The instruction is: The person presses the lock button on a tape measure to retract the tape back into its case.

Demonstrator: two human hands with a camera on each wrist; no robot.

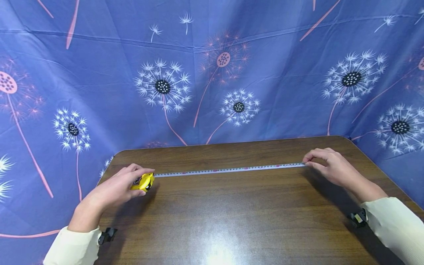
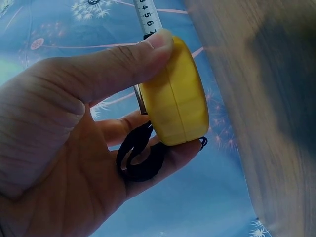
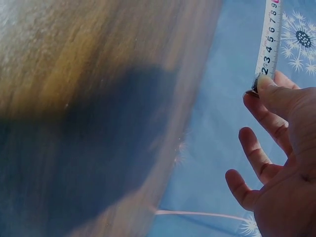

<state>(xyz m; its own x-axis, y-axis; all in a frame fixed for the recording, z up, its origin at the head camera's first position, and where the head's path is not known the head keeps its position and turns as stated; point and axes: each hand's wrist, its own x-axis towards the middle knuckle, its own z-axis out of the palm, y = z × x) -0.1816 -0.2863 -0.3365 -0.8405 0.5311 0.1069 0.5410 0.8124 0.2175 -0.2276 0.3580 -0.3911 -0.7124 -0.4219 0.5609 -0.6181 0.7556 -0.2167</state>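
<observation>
A tape measure with a yellow case (image 1: 145, 182) is gripped by my left hand (image 1: 119, 184), at the left of the head view. In the left wrist view the thumb presses the top of the yellow case (image 2: 177, 98), and a black wrist cord (image 2: 140, 153) hangs against the fingers. The white blade (image 1: 228, 170) runs out straight to the right, above the table. My right hand (image 1: 331, 167) pinches its free end. In the right wrist view thumb and index finger hold the blade (image 3: 269, 44) near its hooked tip, while the other fingers are spread apart.
Beneath the hands is a brown wooden table (image 1: 212, 213) with rounded far corners. A blue cloth (image 1: 281, 73) with dandelion prints hangs behind and around it. Small dark devices, such as the one at the left wrist (image 1: 107, 235), sit by the cream sleeves (image 1: 74, 244).
</observation>
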